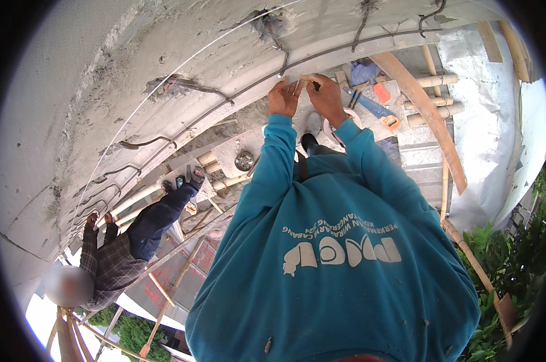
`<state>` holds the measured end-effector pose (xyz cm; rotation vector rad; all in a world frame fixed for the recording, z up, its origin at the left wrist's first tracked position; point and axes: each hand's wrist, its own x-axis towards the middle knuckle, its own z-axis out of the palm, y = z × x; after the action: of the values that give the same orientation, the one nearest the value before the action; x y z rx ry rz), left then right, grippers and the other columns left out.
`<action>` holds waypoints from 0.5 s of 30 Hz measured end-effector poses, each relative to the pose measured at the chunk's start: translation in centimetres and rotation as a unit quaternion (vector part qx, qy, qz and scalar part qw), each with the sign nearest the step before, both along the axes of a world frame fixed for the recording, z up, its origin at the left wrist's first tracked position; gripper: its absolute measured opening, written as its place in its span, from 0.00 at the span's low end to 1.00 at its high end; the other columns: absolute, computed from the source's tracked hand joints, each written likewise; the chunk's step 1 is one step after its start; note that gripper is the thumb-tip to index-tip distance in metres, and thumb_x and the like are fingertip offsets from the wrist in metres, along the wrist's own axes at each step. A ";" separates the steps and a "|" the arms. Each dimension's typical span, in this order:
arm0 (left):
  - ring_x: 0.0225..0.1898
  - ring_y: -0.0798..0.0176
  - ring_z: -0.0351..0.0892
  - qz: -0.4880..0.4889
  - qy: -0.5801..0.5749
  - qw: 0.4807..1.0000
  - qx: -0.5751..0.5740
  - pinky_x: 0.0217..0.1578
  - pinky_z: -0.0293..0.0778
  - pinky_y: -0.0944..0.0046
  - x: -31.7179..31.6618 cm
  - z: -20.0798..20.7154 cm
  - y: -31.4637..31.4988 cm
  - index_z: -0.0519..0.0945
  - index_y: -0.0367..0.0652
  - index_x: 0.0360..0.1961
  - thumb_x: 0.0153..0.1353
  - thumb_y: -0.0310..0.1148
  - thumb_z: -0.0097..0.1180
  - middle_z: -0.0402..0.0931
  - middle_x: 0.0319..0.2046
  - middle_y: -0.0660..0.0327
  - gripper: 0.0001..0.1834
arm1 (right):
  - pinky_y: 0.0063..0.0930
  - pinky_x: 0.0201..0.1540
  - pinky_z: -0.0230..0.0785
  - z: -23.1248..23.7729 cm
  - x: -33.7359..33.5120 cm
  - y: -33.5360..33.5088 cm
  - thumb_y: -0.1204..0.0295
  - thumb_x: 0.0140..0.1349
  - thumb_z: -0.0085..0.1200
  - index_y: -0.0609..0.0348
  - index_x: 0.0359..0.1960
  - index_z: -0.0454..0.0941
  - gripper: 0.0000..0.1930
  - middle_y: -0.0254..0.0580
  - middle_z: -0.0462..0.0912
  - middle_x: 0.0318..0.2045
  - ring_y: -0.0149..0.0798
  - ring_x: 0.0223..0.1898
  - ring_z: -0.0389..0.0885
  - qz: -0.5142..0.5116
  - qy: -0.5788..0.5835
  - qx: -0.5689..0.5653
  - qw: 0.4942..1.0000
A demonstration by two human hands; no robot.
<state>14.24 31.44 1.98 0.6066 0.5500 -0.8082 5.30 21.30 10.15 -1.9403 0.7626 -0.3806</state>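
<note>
My left hand (283,99) and my right hand (326,101) are raised close together, just below a long steel reinforcing bar (321,55) that runs along the concrete wall. The fingers of both hands are pinched. Between them shows a short, thin, pale piece of wire (294,88), too small to make out fully. Bent steel hooks (283,55) stick out of rough holes in the wall near my hands. A taut white string (182,67) stretches across the wall face above the bar.
Below my hands, boards on bamboo poles (433,81) carry a blue-bladed handsaw (372,110), a red-orange object (381,92) and a round metal item (244,161). A curved wooden plank (427,114) slants at right. On the left, another person (119,256) reaches toward the wall.
</note>
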 end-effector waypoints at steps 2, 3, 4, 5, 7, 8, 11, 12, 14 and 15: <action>0.51 0.45 0.73 0.000 0.004 1.000 -0.027 0.58 0.73 0.46 0.1 -0.7 0.0 0.72 0.36 0.43 0.58 0.27 0.55 0.71 0.48 0.53 0.12 | 0.41 0.44 0.74 -1.2 1.3 0.1 0.72 0.58 0.54 0.54 0.40 0.85 0.10 0.50 0.84 0.38 0.52 0.39 0.83 0.001 0.003 -0.026 1.000; 0.49 0.46 0.74 0.000 0.006 0.999 -0.040 0.57 0.73 0.47 0.2 -1.1 0.0 0.72 0.36 0.42 0.58 0.27 0.55 0.71 0.48 0.53 0.12 | 0.42 0.44 0.75 -1.8 2.0 0.2 0.72 0.58 0.54 0.54 0.40 0.85 0.10 0.50 0.84 0.38 0.52 0.39 0.83 -0.005 0.012 -0.038 0.999; 0.49 0.46 0.74 -0.004 -0.002 0.999 -0.046 0.56 0.73 0.48 0.2 -0.9 0.1 0.73 0.36 0.42 0.58 0.27 0.55 0.72 0.47 0.54 0.11 | 0.42 0.44 0.75 -2.1 2.6 0.4 0.71 0.58 0.54 0.54 0.39 0.85 0.10 0.50 0.84 0.38 0.53 0.39 0.83 -0.011 0.021 -0.048 0.999; 0.48 0.47 0.75 -0.009 -0.010 0.999 -0.052 0.54 0.73 0.49 0.1 -0.8 0.1 0.73 0.37 0.41 0.58 0.27 0.55 0.73 0.46 0.54 0.10 | 0.43 0.44 0.75 -2.3 3.0 0.4 0.71 0.58 0.54 0.55 0.39 0.85 0.10 0.50 0.84 0.38 0.53 0.40 0.83 -0.013 0.030 -0.060 0.998; 0.47 0.49 0.75 -0.016 -0.016 0.998 -0.060 0.51 0.73 0.51 0.0 -1.2 0.4 0.74 0.38 0.41 0.58 0.27 0.56 0.74 0.44 0.55 0.10 | 0.45 0.44 0.75 -2.7 3.6 0.7 0.71 0.59 0.53 0.55 0.38 0.84 0.09 0.51 0.84 0.37 0.54 0.40 0.83 -0.016 0.047 -0.084 0.995; 0.47 0.50 0.75 -0.019 -0.015 0.998 -0.061 0.50 0.73 0.52 0.0 -1.7 0.7 0.74 0.39 0.41 0.58 0.27 0.56 0.75 0.43 0.56 0.10 | 0.45 0.44 0.75 -2.8 3.8 0.9 0.71 0.59 0.53 0.56 0.37 0.84 0.09 0.51 0.84 0.37 0.54 0.40 0.82 -0.017 0.052 -0.096 0.994; 0.47 0.52 0.76 -0.032 -0.022 0.997 -0.070 0.50 0.72 0.53 0.1 -2.2 0.9 0.75 0.40 0.41 0.58 0.28 0.56 0.76 0.42 0.57 0.10 | 0.47 0.43 0.74 -3.2 4.0 1.5 0.71 0.59 0.52 0.58 0.37 0.82 0.08 0.52 0.83 0.37 0.56 0.40 0.82 -0.028 0.072 -0.121 0.990; 0.47 0.52 0.76 -0.038 -0.026 0.996 -0.074 0.50 0.72 0.54 0.1 -2.2 0.9 0.75 0.40 0.41 0.58 0.28 0.56 0.76 0.42 0.57 0.10 | 0.47 0.43 0.74 -3.3 4.0 1.7 0.71 0.59 0.52 0.58 0.36 0.82 0.08 0.52 0.83 0.37 0.56 0.39 0.82 -0.035 0.082 -0.121 0.989; 0.47 0.53 0.76 -0.043 -0.025 0.997 -0.052 0.51 0.71 0.54 0.1 -1.3 0.8 0.75 0.40 0.41 0.58 0.28 0.56 0.77 0.41 0.57 0.10 | 0.48 0.43 0.74 -3.6 4.1 1.8 0.71 0.59 0.52 0.59 0.36 0.81 0.08 0.52 0.83 0.37 0.56 0.39 0.82 -0.042 0.088 -0.125 0.987; 0.47 0.53 0.76 -0.047 -0.025 0.998 -0.041 0.51 0.71 0.54 0.0 -0.9 0.7 0.76 0.40 0.41 0.58 0.28 0.56 0.77 0.41 0.56 0.09 | 0.47 0.43 0.74 -3.8 4.0 1.9 0.71 0.59 0.52 0.59 0.36 0.81 0.08 0.52 0.83 0.37 0.56 0.39 0.82 -0.042 0.084 -0.129 0.987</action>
<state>14.27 32.14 1.07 0.5792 0.4433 -0.8970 9.35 23.19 6.39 -2.2081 0.9451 -0.3841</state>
